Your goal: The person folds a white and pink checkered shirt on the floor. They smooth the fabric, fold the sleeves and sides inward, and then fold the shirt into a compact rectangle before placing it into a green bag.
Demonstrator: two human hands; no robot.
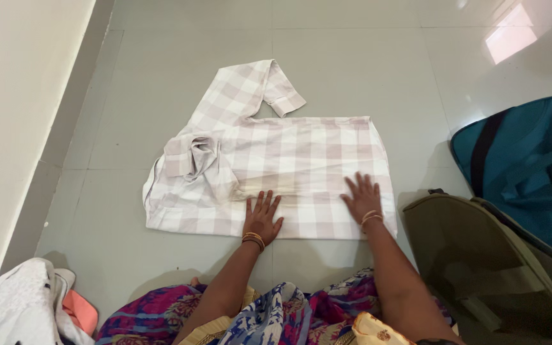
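Observation:
A pale pink and white checked shirt point(289, 160) lies spread on the grey tiled floor, its collar at the left and one sleeve folded up at the top. My left hand point(262, 216) rests flat on the shirt's near edge, fingers spread. About a hand's width to the right, my right hand point(363, 198) presses flat on the same folded edge. Both wrists carry bangles. Neither hand holds anything.
A teal bag point(531, 166) and an olive bag point(480, 262) stand at the right. A heap of white and orange clothes point(30, 306) sits at the bottom left. A cream wall point(14, 115) runs along the left. My patterned garment point(289, 313) fills the near edge.

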